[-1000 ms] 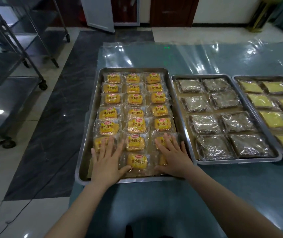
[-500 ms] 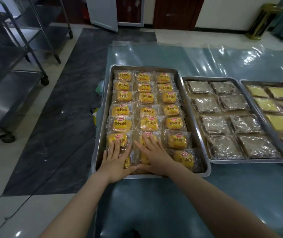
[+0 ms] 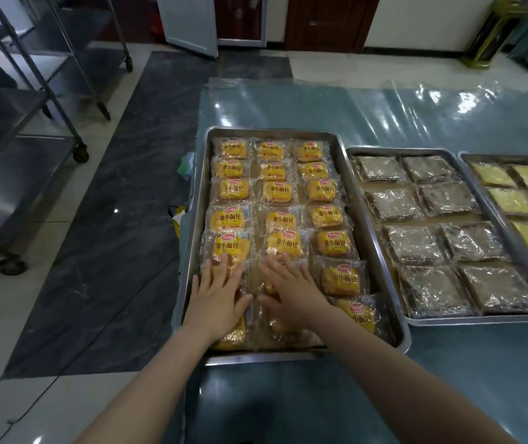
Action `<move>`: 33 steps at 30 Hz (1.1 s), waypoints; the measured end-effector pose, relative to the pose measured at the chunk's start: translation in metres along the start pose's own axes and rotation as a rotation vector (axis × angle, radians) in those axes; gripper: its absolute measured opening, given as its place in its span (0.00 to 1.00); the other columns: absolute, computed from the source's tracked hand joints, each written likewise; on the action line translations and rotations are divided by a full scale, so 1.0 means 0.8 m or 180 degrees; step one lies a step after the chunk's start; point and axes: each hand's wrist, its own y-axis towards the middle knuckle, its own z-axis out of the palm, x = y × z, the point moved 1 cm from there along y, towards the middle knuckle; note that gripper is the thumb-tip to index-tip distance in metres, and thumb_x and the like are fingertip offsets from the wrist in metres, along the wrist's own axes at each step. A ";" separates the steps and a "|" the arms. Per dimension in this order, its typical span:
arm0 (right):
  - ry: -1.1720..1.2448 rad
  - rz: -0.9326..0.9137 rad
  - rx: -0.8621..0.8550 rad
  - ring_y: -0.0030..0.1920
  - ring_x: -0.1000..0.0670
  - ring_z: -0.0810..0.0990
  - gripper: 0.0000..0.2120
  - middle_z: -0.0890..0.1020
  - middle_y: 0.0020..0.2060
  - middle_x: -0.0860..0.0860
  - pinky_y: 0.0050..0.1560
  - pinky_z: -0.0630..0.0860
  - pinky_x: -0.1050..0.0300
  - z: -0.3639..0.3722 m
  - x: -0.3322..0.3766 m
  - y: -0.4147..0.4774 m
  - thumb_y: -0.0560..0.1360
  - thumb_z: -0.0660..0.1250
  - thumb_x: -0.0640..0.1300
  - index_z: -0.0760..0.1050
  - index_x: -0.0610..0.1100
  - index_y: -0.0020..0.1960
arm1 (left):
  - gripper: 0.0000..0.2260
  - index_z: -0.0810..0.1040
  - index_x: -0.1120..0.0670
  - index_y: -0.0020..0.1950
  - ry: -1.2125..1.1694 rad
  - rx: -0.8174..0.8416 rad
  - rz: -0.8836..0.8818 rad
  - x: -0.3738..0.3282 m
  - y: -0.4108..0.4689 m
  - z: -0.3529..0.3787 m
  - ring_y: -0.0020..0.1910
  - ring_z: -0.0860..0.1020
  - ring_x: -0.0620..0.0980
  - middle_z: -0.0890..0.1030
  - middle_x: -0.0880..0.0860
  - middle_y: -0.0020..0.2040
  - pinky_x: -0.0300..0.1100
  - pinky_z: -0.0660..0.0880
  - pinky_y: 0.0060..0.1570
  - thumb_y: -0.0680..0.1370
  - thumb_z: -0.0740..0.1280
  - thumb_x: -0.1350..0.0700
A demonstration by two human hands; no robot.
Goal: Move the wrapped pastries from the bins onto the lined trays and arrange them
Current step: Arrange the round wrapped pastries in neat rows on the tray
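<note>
Head view, the only one. The tray (image 3: 256,357) is set on the worktop (image 3: 320,405) with its long axis running away from the person. The pastries (image 3: 283,190) are laid in three columns along it.

The left hand (image 3: 216,299) is laid flat, fingers straight and spread, on the near packs of the left column; nothing is gripped. The right hand (image 3: 291,293) is likewise flat and spread on the near packs of the middle column, nothing gripped. All fingers are pointed up the tray, so these packs lie directly under the palms, not ahead of them.

Judged step: near rows pressed flat and squared up.

The last pack (image 3: 357,315) of the right column is seen skewed, just right of the right hand and close to the tray's near corner. The right hand is the nearer one for it, so only a short sideways reach is needed.

Bins are not seen. A second tray (image 3: 480,319) of dark packs is set just to the right.
</note>
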 end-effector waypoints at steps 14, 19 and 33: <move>0.0009 -0.0169 -0.0195 0.73 0.50 0.28 0.32 0.35 0.75 0.56 0.72 0.32 0.45 0.018 -0.025 -0.017 0.77 0.47 0.65 0.33 0.61 0.74 | 0.33 0.31 0.45 0.74 0.0137 -0.0201 0.0313 0.011 -0.003 0.027 0.70 0.26 0.49 0.28 0.51 0.73 0.46 0.30 0.68 0.77 0.45 0.34; -0.0167 -0.0405 -0.0979 0.76 0.46 0.55 0.27 0.62 0.74 0.49 0.73 0.52 0.42 0.015 -0.017 -0.035 0.78 0.51 0.59 0.62 0.49 0.74 | 0.36 0.46 0.53 0.77 0.0127 -0.0688 0.0359 0.001 -0.016 0.020 0.76 0.42 0.51 0.42 0.54 0.77 0.46 0.42 0.72 0.77 0.57 0.38; -0.0350 -0.0107 -0.0519 0.76 0.44 0.44 0.28 0.55 0.77 0.47 0.73 0.40 0.45 0.027 -0.018 -0.026 0.79 0.45 0.59 0.58 0.46 0.74 | 0.22 0.65 0.47 0.73 0.0241 -0.0593 0.0718 0.005 -0.016 0.020 0.75 0.53 0.53 0.58 0.49 0.76 0.52 0.47 0.71 0.80 0.58 0.44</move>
